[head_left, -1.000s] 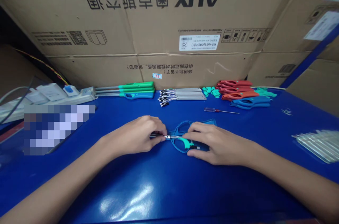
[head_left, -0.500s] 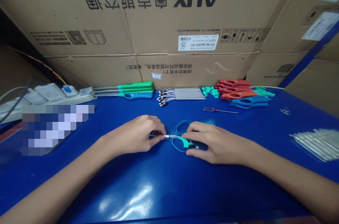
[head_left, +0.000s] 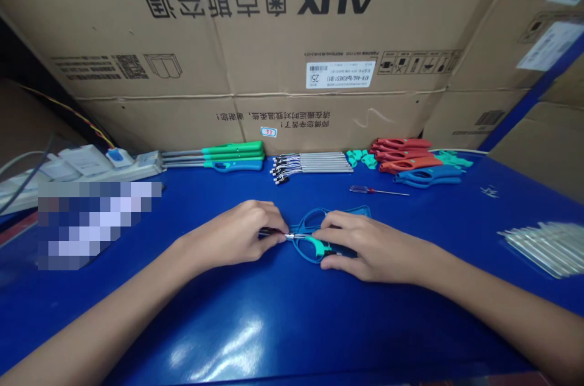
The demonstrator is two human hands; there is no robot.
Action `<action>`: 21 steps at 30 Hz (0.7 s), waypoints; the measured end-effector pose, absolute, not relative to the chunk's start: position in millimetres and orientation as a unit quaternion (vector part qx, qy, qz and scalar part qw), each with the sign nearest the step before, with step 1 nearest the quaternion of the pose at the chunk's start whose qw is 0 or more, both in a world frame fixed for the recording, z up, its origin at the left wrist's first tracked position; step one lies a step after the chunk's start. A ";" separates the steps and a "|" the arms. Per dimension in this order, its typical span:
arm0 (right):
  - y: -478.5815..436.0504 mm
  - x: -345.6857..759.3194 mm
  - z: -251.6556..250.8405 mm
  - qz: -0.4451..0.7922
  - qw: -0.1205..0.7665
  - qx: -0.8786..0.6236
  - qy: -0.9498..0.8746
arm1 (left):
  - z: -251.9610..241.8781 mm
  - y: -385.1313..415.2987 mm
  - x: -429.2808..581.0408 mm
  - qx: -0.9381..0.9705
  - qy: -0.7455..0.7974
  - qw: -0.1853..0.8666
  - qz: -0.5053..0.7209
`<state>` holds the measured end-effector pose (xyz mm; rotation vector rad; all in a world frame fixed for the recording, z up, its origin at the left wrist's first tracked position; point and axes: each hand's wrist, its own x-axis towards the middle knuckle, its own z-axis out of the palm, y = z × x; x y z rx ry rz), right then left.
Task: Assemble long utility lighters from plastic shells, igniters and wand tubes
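At the middle of the table, my left hand (head_left: 250,231) pinches a thin metal lighter tube (head_left: 291,236) between thumb and fingers. My right hand (head_left: 365,246) is closed around a blue lighter handle half (head_left: 302,257), thumb on the near side and fingers on the far side. A teal trigger (head_left: 314,247) sits in this half by the right fingertips, with a small black part (head_left: 332,253) partly hidden under the hand. Just behind lies a second blue handle half (head_left: 314,212), its loop visible and its middle covered by my right hand.
Along the back lie assembled lighters (head_left: 235,154), wired metal tubes (head_left: 319,162), teal pieces (head_left: 360,158) and red and blue handle shells (head_left: 404,157). A screwdriver (head_left: 365,190) lies before them. Bagged rods (head_left: 545,246) are at right, a power strip (head_left: 146,162) at left. A cardboard box (head_left: 255,75) stands behind.
My left hand has shifted very slightly right with the tube. The small black part shows less beneath my right hand, which stays in nearly the same place.
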<state>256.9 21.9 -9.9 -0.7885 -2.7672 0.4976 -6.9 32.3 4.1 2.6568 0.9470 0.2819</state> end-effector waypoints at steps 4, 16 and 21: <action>21.4 256.6 -9.7 0.169 0.110 -0.270 -0.941 | 4.9 32.3 -5.8 0.928 0.337 0.135 0.087; 21.6 257.0 -9.8 0.161 0.108 -0.275 -0.942 | 6.9 32.4 -7.2 0.920 0.349 0.157 0.084; 21.9 256.0 -9.8 0.168 0.107 -0.273 -0.941 | 4.4 33.5 -7.6 0.915 0.347 0.180 0.095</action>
